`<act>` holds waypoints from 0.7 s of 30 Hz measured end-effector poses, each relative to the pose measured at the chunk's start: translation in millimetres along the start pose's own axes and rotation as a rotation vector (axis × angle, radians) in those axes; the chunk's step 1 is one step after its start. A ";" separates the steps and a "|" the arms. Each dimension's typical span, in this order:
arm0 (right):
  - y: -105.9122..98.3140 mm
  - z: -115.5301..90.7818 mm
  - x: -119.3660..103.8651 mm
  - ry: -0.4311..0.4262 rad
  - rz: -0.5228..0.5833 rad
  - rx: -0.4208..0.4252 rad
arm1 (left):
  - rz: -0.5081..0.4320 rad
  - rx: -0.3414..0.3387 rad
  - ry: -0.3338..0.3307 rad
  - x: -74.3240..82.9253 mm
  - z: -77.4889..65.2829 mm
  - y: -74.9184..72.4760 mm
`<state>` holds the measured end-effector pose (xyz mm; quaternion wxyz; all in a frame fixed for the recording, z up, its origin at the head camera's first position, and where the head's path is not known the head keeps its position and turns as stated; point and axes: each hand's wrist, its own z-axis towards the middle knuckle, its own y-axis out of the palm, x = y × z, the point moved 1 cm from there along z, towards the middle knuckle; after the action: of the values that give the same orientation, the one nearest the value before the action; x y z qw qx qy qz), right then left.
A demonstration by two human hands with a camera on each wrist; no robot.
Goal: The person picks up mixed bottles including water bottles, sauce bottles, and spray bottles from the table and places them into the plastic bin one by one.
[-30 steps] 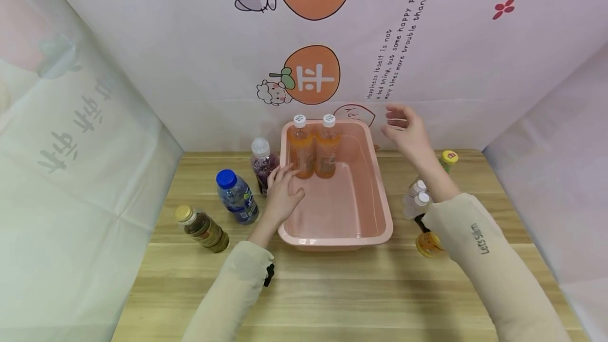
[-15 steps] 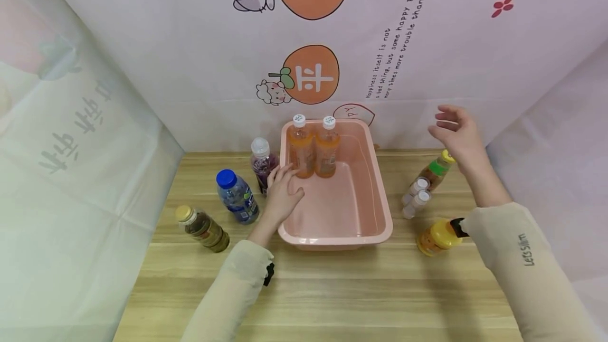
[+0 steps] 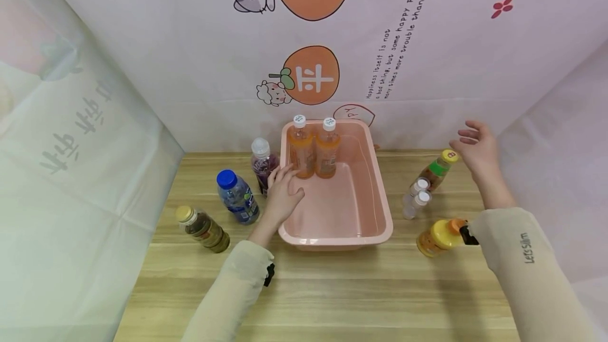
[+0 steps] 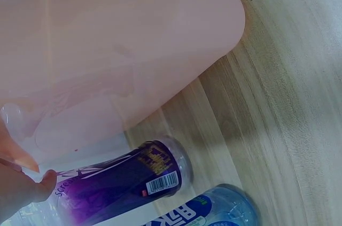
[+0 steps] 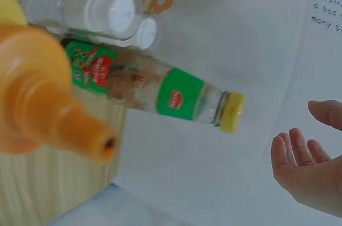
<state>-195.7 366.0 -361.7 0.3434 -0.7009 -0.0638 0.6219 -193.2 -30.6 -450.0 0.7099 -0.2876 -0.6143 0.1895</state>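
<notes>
My left hand hovers at the left rim of a pink plastic basin, fingers spread and relaxed, holding nothing. Two bottles of orange drink stand inside the basin at its far left. Close by the left hand is a bottle with a purple label. My right hand is raised at the right, fingers loosely bent, with nothing in its grasp. Nearest to it stands a glass bottle with a green label and yellow cap. In the right wrist view, a gap separates that cap from the fingers.
Left of the basin stand a blue-capped bottle and a yellow-capped bottle of dark liquid. To the right are two small clear bottles with white caps and a yellow bottle with an orange nozzle. A printed white sheet backs the wooden table.
My right hand has moved right, away from the basin, then lowered toward the green-labelled bottle. The left hand has stayed at the basin's rim.
</notes>
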 end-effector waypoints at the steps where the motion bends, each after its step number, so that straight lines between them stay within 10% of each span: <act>1: -0.3 1.2 3.6 0.009 0.004 0.006 | -0.001 0.001 0.000 -0.2 0.1 0.4; 21: 5.2 10.8 52.0 0.033 -0.030 -0.234 | -0.014 0.001 -0.007 -1.1 0.5 0.5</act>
<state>-196.0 393.2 -407.6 0.2694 -0.7453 -0.1409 0.5933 -193.9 -30.8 -451.1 0.7093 -0.2822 -0.6187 0.1859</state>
